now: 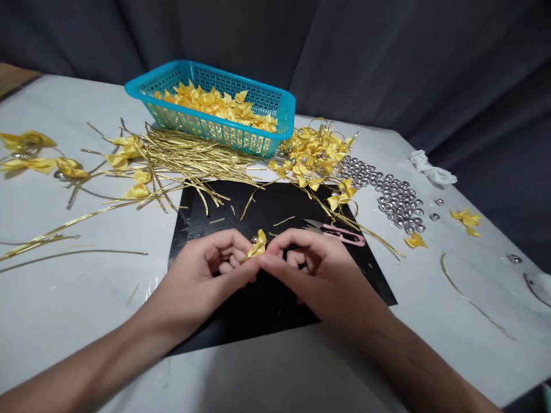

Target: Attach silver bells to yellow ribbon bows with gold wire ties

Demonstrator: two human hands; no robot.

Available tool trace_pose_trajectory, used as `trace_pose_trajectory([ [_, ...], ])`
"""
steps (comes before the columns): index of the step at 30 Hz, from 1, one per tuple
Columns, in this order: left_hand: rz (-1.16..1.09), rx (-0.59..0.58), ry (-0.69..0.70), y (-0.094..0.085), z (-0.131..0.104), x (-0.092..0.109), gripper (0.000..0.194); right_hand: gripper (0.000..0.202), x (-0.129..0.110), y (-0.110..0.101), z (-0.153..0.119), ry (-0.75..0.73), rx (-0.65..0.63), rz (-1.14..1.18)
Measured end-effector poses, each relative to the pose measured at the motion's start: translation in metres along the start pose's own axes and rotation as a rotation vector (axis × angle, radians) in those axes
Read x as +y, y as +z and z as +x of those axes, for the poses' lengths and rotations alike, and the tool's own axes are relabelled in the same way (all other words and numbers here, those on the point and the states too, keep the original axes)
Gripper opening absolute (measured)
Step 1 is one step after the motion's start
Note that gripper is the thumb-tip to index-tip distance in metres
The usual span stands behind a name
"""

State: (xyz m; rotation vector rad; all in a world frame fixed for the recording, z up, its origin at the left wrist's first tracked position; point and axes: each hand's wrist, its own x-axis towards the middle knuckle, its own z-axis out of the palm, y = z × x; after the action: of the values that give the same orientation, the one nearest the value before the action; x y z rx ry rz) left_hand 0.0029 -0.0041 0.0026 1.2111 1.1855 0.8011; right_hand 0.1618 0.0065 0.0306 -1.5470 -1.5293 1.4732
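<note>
Over the black mat [258, 310], my left hand [210, 267] and my right hand [307, 261] meet at the fingertips. Both pinch a small yellow ribbon bow [257, 246], which has a silvery bead against its left side. The thumbs and forefingers are pressed together around it, and they hide its lower part. Pink-handled snips [344, 234] lie on the mat just beyond my right hand, blades pointing left. Short gold offcuts are scattered on the mat.
A blue basket [206, 123] of yellow bows stands at the back. Before it lie gold wire ties [193, 158]. To its right are a pile of bows with ties [316, 149] and silver bells [398, 201]. More bows [30, 152] lie far left; a white cloth [430, 167] lies right.
</note>
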Motion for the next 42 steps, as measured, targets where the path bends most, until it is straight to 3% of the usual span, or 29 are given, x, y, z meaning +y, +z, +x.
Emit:
trace_pose_trajectory([
  [10, 0.002, -0.018, 0.042, 0.002, 0.000, -0.001, 0.017, 0.020, 0.006, -0.002, -0.001, 0.104, -0.069, 0.037],
  [14, -0.012, 0.008, 0.035, 0.002, -0.001, -0.001, 0.016, 0.012, 0.007, -0.002, 0.000, 0.116, -0.118, 0.071],
  [23, -0.031, 0.033, 0.039, -0.001, -0.002, 0.004, 0.018, 0.014, 0.002, -0.008, -0.004, 0.137, -0.168, 0.099],
  [35, 0.020, -0.011, 0.076, -0.001, -0.004, 0.001, 0.020, 0.016, 0.003, -0.010, -0.005, 0.056, -0.223, 0.051],
  [42, 0.056, 0.093, 0.063, 0.000, -0.001, 0.003, 0.023, 0.014, -0.001, -0.013, -0.002, 0.121, -0.144, 0.083],
])
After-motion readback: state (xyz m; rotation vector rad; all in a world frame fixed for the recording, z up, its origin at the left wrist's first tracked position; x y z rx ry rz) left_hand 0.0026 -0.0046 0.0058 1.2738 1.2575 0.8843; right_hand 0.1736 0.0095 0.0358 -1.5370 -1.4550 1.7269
